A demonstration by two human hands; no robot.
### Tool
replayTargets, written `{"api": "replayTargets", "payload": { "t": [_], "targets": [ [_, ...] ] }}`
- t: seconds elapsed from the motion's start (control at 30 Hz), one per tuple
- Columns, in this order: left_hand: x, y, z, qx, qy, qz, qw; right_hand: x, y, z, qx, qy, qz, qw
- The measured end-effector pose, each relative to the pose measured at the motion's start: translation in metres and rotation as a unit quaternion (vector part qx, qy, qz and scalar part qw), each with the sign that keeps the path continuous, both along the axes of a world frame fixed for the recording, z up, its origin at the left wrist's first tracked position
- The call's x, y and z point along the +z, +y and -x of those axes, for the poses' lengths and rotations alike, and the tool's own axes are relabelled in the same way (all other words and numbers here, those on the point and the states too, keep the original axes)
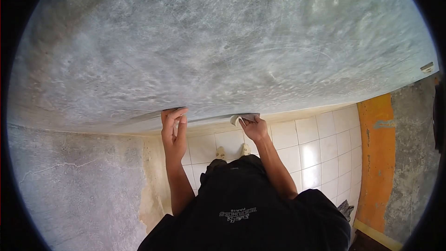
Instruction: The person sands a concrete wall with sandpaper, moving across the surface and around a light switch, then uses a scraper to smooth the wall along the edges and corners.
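My left hand (174,128) is raised to the lower part of a grey, mottled wall (223,42). Its fingers are bent and apart, with the tips at the wall; a thin dark strip by them may be shadow or a sheet edge. To the right, my right hand (255,129) grips a curled sheet (235,120), pale on one side and dark grey on the other, which looks like sandpaper. The sheet's dark part lies near the wall surface, and my fingers partly cover it.
White floor tiles (283,139) run below, with my feet close to the wall. A cracked side wall (79,181) stands at left. On the right are an orange painted strip (376,158) and rough grey plaster (413,158). A small wall fitting (427,68) sits at far right.
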State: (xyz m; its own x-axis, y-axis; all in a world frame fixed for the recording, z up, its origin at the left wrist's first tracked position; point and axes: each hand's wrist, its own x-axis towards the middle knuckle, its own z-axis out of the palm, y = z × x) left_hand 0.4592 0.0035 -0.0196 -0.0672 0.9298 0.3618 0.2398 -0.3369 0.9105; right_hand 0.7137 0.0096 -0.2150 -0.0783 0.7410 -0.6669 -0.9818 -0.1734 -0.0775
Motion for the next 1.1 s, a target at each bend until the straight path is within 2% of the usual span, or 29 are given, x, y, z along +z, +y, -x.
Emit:
{"api": "replayTargets", "payload": {
  "t": [0.07, 0.17, 0.3, 0.37, 0.6, 0.67, 0.8, 0.87, 1.1],
  "targets": [
    [0.002, 0.002, 0.000, 0.005, 0.002, -0.001, 1.000, 0.005, 0.002, 0.003, -0.005, -0.061, 0.011, 0.998],
    [0.004, -0.002, 0.002, 0.010, 0.021, 0.011, 1.000, 0.008, 0.001, 0.002, -0.001, -0.071, -0.002, 0.997],
    [0.004, -0.001, -0.002, 0.010, 0.020, 0.008, 1.000, -0.019, 0.005, -0.010, 0.009, -0.058, 0.017, 0.998],
    [0.009, -0.002, 0.001, 0.010, 0.022, 0.016, 1.000, 0.008, 0.001, 0.001, 0.001, -0.079, -0.005, 0.997],
    [0.002, 0.001, -0.005, 0.011, 0.004, 0.019, 1.000, -0.029, 0.011, -0.005, 0.039, -0.071, 0.009, 0.997],
    [0.005, -0.002, 0.001, 0.010, 0.019, 0.019, 1.000, -0.004, 0.001, 0.005, 0.037, -0.062, -0.018, 0.997],
    [0.001, 0.001, -0.002, 0.001, 0.020, 0.012, 1.000, -0.030, 0.003, -0.004, 0.050, -0.074, -0.020, 0.996],
    [0.006, -0.001, -0.002, 0.002, 0.022, 0.018, 1.000, -0.016, 0.004, 0.000, 0.048, -0.088, -0.025, 0.995],
    [0.001, 0.000, -0.001, 0.019, 0.012, -0.003, 1.000, -0.036, 0.009, -0.008, 0.046, -0.027, -0.006, 0.999]
  ]
}}
